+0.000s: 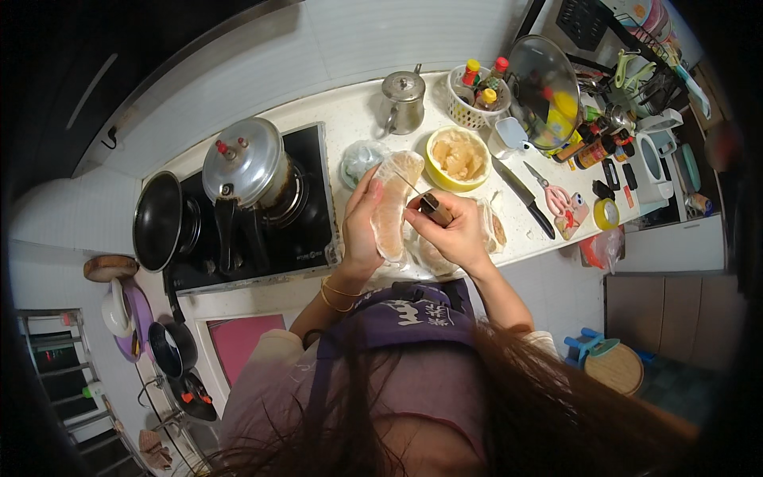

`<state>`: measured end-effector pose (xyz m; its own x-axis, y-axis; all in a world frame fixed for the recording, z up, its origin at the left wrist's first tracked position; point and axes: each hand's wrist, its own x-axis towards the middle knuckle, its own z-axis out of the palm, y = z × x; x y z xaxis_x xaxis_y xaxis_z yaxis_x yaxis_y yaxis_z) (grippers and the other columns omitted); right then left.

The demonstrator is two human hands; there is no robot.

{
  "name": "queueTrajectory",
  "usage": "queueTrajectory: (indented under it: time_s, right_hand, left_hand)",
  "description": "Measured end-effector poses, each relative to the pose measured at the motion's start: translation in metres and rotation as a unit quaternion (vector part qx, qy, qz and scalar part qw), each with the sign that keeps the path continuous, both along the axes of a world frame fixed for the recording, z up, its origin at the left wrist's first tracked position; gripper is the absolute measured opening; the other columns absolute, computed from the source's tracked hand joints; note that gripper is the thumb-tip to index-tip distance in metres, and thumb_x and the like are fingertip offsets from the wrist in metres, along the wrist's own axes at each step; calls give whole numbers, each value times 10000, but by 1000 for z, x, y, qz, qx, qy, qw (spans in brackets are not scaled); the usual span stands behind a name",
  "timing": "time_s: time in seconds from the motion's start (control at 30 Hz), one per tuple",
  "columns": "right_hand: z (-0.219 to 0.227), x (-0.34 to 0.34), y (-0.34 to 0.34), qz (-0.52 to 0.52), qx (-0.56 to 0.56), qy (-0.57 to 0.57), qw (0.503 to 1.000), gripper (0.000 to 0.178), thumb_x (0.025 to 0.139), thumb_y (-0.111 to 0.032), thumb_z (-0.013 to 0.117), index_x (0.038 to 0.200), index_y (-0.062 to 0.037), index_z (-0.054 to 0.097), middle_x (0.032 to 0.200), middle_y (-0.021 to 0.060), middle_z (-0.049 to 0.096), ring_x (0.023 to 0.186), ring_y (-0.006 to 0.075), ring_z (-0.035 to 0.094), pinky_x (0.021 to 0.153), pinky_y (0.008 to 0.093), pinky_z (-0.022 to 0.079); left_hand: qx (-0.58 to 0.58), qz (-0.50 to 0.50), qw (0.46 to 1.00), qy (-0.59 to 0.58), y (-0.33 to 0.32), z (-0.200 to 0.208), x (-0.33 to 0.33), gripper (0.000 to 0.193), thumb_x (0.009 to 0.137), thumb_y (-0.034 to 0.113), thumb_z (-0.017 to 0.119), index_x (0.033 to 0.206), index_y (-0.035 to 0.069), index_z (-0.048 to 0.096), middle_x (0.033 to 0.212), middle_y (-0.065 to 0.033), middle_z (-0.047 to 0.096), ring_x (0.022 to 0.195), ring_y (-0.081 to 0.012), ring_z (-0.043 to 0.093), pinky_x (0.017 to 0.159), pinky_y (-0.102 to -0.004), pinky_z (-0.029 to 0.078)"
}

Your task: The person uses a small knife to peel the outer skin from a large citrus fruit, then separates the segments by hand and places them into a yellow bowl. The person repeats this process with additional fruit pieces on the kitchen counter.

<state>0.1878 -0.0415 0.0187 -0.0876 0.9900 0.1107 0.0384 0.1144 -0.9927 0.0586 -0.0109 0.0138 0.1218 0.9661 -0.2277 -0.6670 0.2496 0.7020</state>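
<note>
My left hand [362,226] is wrapped round a long, pale pomelo segment [389,219] covered in whitish membrane, held upright over the counter's front edge. In my right hand [455,238] is a small knife [434,208] with a dark handle. Its thin blade points up and left, against the segment's upper part. Just beyond stands a yellow bowl [432,171] with peeled pomelo flesh [461,155] in it. More pomelo pieces [493,228] lie on the counter, partly hidden behind my right hand. A clear plastic bag [362,161] sits behind the segment.
Left is a black gas hob [306,171] with a pressure cooker [245,163] and a frying pan [157,219]. A metal pot [404,102] and a bottle basket [469,111] stand behind. A large knife [520,191], pink-handled scissors [556,195] and sauce bottles [594,151] lie right.
</note>
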Motion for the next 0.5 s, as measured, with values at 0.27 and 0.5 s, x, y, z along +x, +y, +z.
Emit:
queueTrajectory:
  time_s: [0.27, 0.5]
  right_hand:
    - [-12, 27, 38, -200, 37, 70, 977, 119, 817, -88, 677, 831, 21, 630, 709, 2, 600, 653, 67, 536, 585, 200, 415]
    - [-69, 1, 14, -22, -78, -17, 997, 106, 795, -48, 687, 745, -3, 605, 597, -51, 462, 580, 53, 426, 548, 216, 367]
  left_hand:
    - [11, -96, 994, -50, -2, -11, -24, 402, 968, 282, 377, 1240, -10, 418, 796, -63, 484, 531, -116, 384, 462, -229, 290]
    - [74, -106, 969, -212, 17, -22, -51, 440, 986, 337, 343, 1257, -9, 381, 743, -36, 380, 533, -85, 299, 473, -216, 250]
